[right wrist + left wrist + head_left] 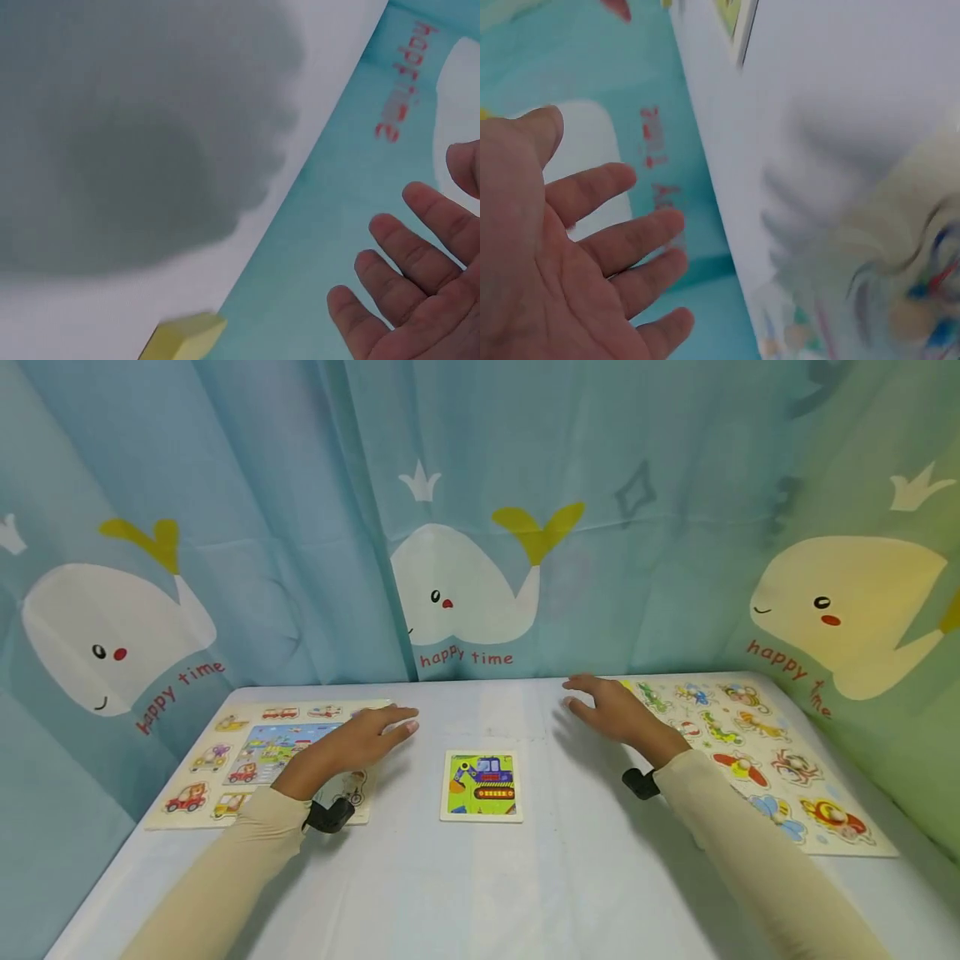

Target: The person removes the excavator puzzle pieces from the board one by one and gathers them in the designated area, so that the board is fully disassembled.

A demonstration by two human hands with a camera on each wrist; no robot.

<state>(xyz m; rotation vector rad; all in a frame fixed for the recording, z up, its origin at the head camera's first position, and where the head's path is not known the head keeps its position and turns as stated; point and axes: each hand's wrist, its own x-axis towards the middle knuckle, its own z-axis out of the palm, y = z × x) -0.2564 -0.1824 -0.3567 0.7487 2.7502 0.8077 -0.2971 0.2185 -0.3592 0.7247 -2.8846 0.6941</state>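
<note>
Board of vehicle pieces lies at the left of the frame, and the left hand hovers over its right-hand part, fingers spread and slightly bent, holding nothing. A small square digger puzzle lies just below the middle, with neither hand touching it. Right of centre, the right hand hangs with fingers apart, likewise holding nothing, beside a board of bugs. A yellow block, cut off, shows at the bottom of the right wrist view. I'd judge this hovering goes best with loose wrists, lifted enough that the sleeves drag no pieces. Beneath is a white table; around it hangs a blue curtain printed with whales.
</note>
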